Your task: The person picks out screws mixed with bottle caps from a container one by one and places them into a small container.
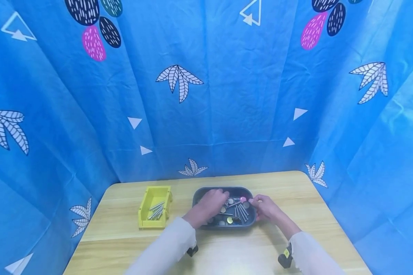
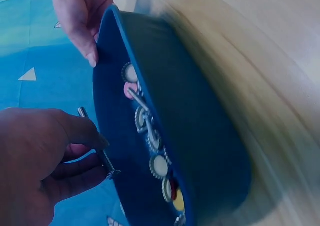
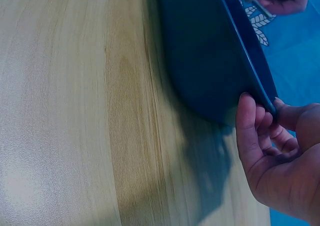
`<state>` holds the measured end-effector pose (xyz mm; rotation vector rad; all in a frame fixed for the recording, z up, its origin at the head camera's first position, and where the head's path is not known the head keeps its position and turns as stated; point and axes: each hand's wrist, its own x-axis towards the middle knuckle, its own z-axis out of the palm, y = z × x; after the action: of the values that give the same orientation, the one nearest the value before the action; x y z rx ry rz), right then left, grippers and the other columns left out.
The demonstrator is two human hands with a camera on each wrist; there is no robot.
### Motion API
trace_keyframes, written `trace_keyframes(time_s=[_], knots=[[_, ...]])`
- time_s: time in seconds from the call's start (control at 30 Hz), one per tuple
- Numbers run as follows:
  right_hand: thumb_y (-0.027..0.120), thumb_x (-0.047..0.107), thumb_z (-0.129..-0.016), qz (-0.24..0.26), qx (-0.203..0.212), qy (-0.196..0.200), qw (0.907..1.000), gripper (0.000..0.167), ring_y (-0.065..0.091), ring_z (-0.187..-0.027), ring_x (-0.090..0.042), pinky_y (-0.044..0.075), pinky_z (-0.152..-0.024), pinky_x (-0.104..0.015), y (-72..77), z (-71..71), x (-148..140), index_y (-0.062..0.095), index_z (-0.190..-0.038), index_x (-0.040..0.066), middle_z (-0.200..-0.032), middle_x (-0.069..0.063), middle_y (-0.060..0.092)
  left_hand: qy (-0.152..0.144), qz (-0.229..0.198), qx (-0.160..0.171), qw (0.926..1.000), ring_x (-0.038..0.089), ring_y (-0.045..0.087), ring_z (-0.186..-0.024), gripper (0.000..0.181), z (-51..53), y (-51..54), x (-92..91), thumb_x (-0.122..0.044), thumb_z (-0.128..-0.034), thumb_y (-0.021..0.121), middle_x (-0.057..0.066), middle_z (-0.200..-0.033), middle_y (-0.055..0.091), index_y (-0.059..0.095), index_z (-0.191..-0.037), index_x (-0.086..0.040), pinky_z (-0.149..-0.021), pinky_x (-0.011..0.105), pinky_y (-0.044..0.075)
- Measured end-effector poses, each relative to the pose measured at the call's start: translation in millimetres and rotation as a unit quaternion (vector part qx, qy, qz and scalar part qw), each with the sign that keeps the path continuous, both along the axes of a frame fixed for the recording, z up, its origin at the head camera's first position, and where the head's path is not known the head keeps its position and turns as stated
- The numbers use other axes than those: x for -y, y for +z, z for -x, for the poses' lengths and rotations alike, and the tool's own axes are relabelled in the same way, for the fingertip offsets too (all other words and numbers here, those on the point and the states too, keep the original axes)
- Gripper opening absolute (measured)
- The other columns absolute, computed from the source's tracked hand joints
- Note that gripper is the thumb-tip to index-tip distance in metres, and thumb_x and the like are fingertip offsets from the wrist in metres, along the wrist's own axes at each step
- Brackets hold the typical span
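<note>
A dark oval-cornered tray [image 1: 223, 226] holds nails [image 1: 241, 212], bottle caps [image 1: 230, 220] and a pink cap [image 1: 243, 199]. Over its left part is my left hand [image 1: 210, 206]; in the left wrist view that hand [image 2: 55, 156] pinches one nail [image 2: 104, 158] between thumb and fingers, above the tray's rim. My right hand [image 1: 266, 208] grips the tray's right end; the right wrist view shows this hand [image 3: 280, 156] with its thumb on the rim and its fingers against the outer wall [image 3: 200, 61].
To the left of the tray stands a yellow bin [image 1: 145, 206] with several nails [image 1: 156, 211] in it. Both are on a light wooden table [image 1: 117, 229]. A blue patterned curtain [image 1: 210, 114] hangs behind and at both sides.
</note>
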<state>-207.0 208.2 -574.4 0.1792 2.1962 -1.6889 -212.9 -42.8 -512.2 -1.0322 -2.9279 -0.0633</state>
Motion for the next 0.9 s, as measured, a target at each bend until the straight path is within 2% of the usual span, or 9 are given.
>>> trace_keyframes(time_s=[0.07,0.13,0.33,0.4,0.5,0.63,0.67,0.8,0.9], knots=[[0.056,0.020,-0.106,0.003,0.001,0.000,1.0000,0.027,0.064,-0.065,-0.021,0.064,-0.064,-0.043,0.1,-0.3,0,0.055,-0.107,-0.008,-0.083,-0.014,0.061,-0.012,0.016,-0.030,0.9993,0.015,0.069,-0.087,0.027,-0.3,2.5,6.8,-0.006,-0.0923,0.070,0.003,-0.097,0.073,0.070,-0.118,-0.012,-0.078,0.023,0.061],[0.055,0.019,-0.106,0.005,0.002,-0.004,1.0000,0.026,0.063,-0.065,-0.021,0.064,-0.064,-0.042,-0.1,-0.1,1,0.055,-0.107,-0.008,-0.083,-0.015,0.061,-0.014,0.016,-0.043,0.9988,0.014,0.068,-0.083,0.026,-0.8,4.3,14.4,-0.005,-0.0891,0.074,0.003,-0.093,0.072,0.071,-0.114,-0.012,-0.074,0.023,0.060],[0.055,0.018,-0.106,0.008,0.002,-0.010,0.9999,0.025,0.064,-0.066,-0.022,0.063,-0.061,-0.038,-1.7,0.0,1,0.055,-0.107,-0.008,-0.086,-0.017,0.062,-0.025,-0.014,-0.091,0.9955,0.013,0.065,-0.074,0.013,-1.7,6.2,37.9,-0.005,-0.0931,0.068,0.004,-0.085,0.072,0.072,-0.104,-0.010,-0.065,0.022,0.057],[0.055,0.017,-0.106,0.010,0.003,-0.010,0.9999,0.025,0.064,-0.066,-0.022,0.062,-0.060,-0.037,-1.5,0.0,1,0.055,-0.106,-0.008,-0.086,-0.018,0.062,-0.022,-0.024,-0.086,0.9958,0.014,0.066,-0.075,0.015,-3.0,7.1,45.3,-0.004,-0.0913,0.070,0.005,-0.086,0.072,0.072,-0.105,-0.010,-0.065,0.021,0.058],[0.055,0.018,-0.106,-0.003,0.001,-0.008,1.0000,0.025,0.065,-0.064,-0.022,0.062,-0.057,-0.035,-1.1,0.3,1,0.055,-0.105,-0.007,-0.085,-0.017,0.062,-0.005,-0.039,-0.055,0.9978,0.015,0.067,-0.079,0.025,-5.5,9.5,55.4,-0.004,-0.0840,0.079,0.005,-0.091,0.073,0.071,-0.107,-0.010,-0.067,0.021,0.058],[0.056,0.020,-0.106,-0.023,0.000,-0.007,0.9997,0.027,0.065,-0.063,-0.022,0.062,-0.055,-0.034,-0.4,1.3,1,0.055,-0.104,-0.006,-0.083,-0.015,0.062,0.008,-0.054,-0.045,0.9975,0.016,0.069,-0.084,0.035,-7.5,12.6,67.7,-0.008,-0.0766,0.087,0.005,-0.096,0.073,0.070,-0.107,-0.011,-0.074,0.024,0.061],[0.056,0.020,-0.106,-0.022,0.002,-0.008,0.9997,0.027,0.065,-0.063,-0.022,0.062,-0.055,-0.034,0.0,1.4,1,0.056,-0.105,-0.006,-0.083,-0.016,0.062,0.010,-0.058,-0.049,0.9971,0.016,0.069,-0.084,0.034,-7.8,13.0,70.7,-0.008,-0.0763,0.088,0.004,-0.096,0.073,0.070,-0.106,-0.011,-0.074,0.024,0.061],[0.056,0.020,-0.106,-0.020,0.003,-0.005,0.9998,0.026,0.066,-0.063,-0.023,0.062,-0.057,-0.036,2.0,0.5,2,0.055,-0.105,-0.007,-0.083,-0.017,0.063,0.017,-0.071,-0.067,0.9951,0.014,0.067,-0.080,0.019,-9.3,13.1,82.7,-0.003,-0.0849,0.078,0.004,-0.091,0.072,0.072,-0.102,-0.011,-0.069,0.022,0.060],[0.056,0.020,-0.106,-0.020,0.003,-0.006,0.9998,0.026,0.065,-0.063,-0.023,0.063,-0.058,-0.038,2.7,-0.3,3,0.056,-0.104,-0.006,-0.084,-0.017,0.063,0.027,-0.081,-0.078,0.9933,0.014,0.067,-0.078,0.019,-11.0,13.7,92.1,0.001,-0.0859,0.074,0.003,-0.089,0.072,0.073,-0.100,-0.012,-0.067,0.022,0.060]])
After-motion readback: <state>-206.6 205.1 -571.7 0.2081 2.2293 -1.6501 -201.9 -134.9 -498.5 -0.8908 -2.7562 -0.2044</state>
